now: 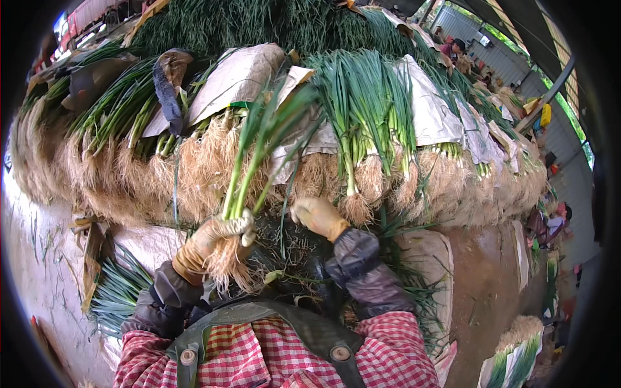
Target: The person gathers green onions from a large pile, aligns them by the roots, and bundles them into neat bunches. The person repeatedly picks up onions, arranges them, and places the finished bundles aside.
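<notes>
My left hand (220, 234), in a pale, dirt-stained glove, is closed around a small bunch of green onions (244, 184). Their green leaves rise away from me, blurred at the tips, and the stringy roots hang below my fist. To its right, my gloved right hand (319, 217) is held apart from the bunch with its fingers curled in. Whether anything is between those fingers is hidden. Just beyond both hands runs a long heap of green onions (362, 97), roots toward me. A few loose ones lie on top, near my right hand.
Pale sheets of sacking (239, 74) and white wrapping (432, 103) partly cover the heap. Leaf scraps and roots litter the dark area under my hands. More green onions (123, 291) lie at lower left, and wrapped bundles (517, 352) at lower right. Another person (455, 48) is at far right.
</notes>
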The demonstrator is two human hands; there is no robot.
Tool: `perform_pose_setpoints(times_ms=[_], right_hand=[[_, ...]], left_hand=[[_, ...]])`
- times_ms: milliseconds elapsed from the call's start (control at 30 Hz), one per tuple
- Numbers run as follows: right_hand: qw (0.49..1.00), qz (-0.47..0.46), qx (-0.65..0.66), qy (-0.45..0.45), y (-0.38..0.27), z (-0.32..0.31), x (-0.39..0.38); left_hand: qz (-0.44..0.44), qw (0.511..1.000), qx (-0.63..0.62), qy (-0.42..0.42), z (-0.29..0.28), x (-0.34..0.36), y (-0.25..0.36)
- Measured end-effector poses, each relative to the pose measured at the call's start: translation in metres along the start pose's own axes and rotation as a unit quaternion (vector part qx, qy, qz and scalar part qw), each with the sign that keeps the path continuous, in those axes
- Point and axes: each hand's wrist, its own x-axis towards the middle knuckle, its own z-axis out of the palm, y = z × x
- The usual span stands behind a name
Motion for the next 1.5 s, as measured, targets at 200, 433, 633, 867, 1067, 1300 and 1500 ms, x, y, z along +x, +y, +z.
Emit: perform_pose_setpoints(times_ms=[200,433,633,867,1067,1300,1500], right_hand=[[0.939,0.209,-0.208,0.179,0.054,-0.053,-0.077],[0.891,0.308,-0.273,0.191,0.035,-0.102,0.030],[0.844,0.076,0.522,0.103,-0.026,-0.003,0.001],[0.970,0.062,0.052,0.231,-0.026,0.029,0.013],[0.860,-0.186,0.383,0.280,-0.053,0.037,-0.031],[0.466,-0.144,0.653,0.580,-0.027,-0.092,-0.120],[0.931,-0.030,0.208,0.298,-0.008,-0.030,-0.045]], left_hand=[[-0.012,0.958,0.285,0.035,-0.015,0.036,0.006],[-0.051,0.980,0.175,0.083,0.000,0.032,-0.017],[0.004,0.968,0.211,0.137,0.008,0.029,-0.021],[-0.069,0.920,0.330,0.199,0.001,0.032,-0.043],[0.004,0.916,0.308,0.258,-0.001,0.047,-0.049],[0.020,0.917,0.291,0.272,-0.028,0.056,-0.060],[0.078,0.914,0.351,0.189,-0.009,0.045,-0.075]])
